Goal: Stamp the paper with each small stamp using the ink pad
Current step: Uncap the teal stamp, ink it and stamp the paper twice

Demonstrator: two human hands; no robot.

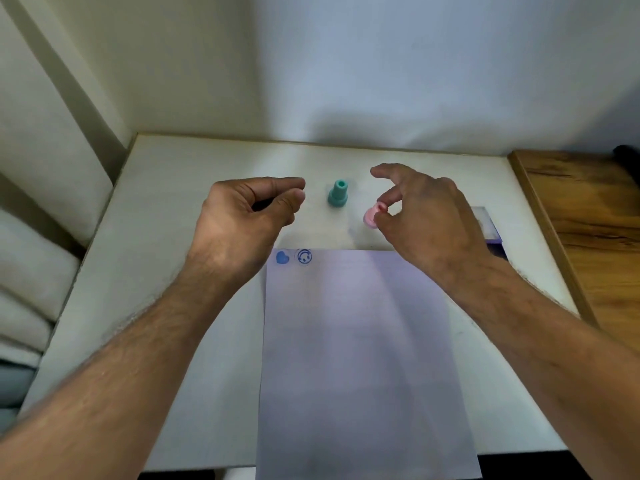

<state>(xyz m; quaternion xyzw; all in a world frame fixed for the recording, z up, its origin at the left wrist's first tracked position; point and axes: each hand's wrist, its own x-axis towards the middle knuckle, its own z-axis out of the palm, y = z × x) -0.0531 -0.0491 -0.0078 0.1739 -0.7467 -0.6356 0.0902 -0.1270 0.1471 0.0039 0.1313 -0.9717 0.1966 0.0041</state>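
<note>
Right hand (pixel 415 209) pinching pink stamp (pixel 371 216) on tabletop (pixel 173 202); left hand (pixel 249 209) loosely curled, holding nothing visible. Teal stamp (pixel 337 194) upright between hands. Paper (pixel 363 341) bears two blue prints — ink pad (pixel 486 226) half hidden. Keep stamp level; press straight down.

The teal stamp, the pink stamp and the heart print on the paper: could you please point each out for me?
teal stamp (pixel 337 195), head view, on its flared body.
pink stamp (pixel 370 216), head view, on its round base left of the fingers.
heart print (pixel 282 258), head view, on the middle of the blue heart.
</note>
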